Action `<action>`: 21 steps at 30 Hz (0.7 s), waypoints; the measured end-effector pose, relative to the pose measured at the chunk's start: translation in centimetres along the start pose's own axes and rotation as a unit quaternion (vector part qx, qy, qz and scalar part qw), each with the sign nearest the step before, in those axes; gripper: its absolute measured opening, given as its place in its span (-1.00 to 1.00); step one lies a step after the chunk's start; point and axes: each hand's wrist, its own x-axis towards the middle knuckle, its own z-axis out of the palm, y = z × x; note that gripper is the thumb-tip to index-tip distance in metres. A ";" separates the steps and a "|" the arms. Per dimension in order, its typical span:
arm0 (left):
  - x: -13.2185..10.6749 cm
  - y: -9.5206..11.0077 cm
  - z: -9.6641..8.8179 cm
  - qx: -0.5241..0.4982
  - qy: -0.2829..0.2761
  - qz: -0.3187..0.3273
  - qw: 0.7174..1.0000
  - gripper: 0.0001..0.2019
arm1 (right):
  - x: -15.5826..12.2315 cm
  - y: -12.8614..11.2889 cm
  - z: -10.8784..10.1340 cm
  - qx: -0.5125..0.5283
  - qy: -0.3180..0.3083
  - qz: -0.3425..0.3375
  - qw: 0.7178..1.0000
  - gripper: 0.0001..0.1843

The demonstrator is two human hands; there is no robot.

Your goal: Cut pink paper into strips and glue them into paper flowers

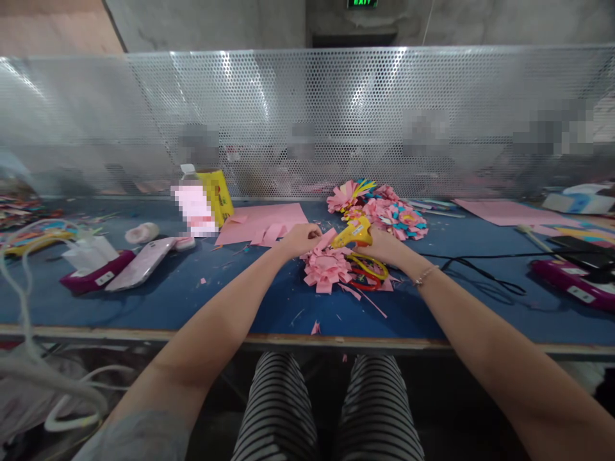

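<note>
1. Your right hand (379, 245) grips the yellow glue gun (353, 234); your left hand (302, 239) curls nearly closed, its hold unclear.
2. The pink paper flower (327, 269) lies just nearside of your left fingers.
3. Gluing seems underway; next probably needs steady aim.

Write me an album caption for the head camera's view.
At a blue tabletop, the right hand's fingers hold a yellow gun-shaped tool close to a pink paper flower.

Grey sleeve (137, 438) at seven o'clock, slim bracelet (426, 275) at four, black-and-pale striped trousers (277, 410) at six.
</note>
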 end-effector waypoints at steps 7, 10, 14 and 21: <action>0.2 -1.0 0.3 0.040 -0.065 0.040 0.996 -0.81 | -0.1 0.0 0.0 0.021 -0.021 -0.040 0.999 -0.43; 0.2 -1.4 0.5 0.044 -0.095 0.060 0.993 -0.82 | -0.2 -0.1 0.0 0.024 -0.019 -0.041 0.999 -0.42; 0.2 -1.4 0.4 0.066 -0.111 0.072 0.989 -0.84 | -0.2 -0.1 0.0 0.034 -0.025 -0.048 0.998 -0.43; 0.1 -0.9 0.4 0.074 -0.125 0.074 0.987 -0.82 | 0.1 0.2 0.4 0.071 -0.053 -0.092 0.992 -0.49</action>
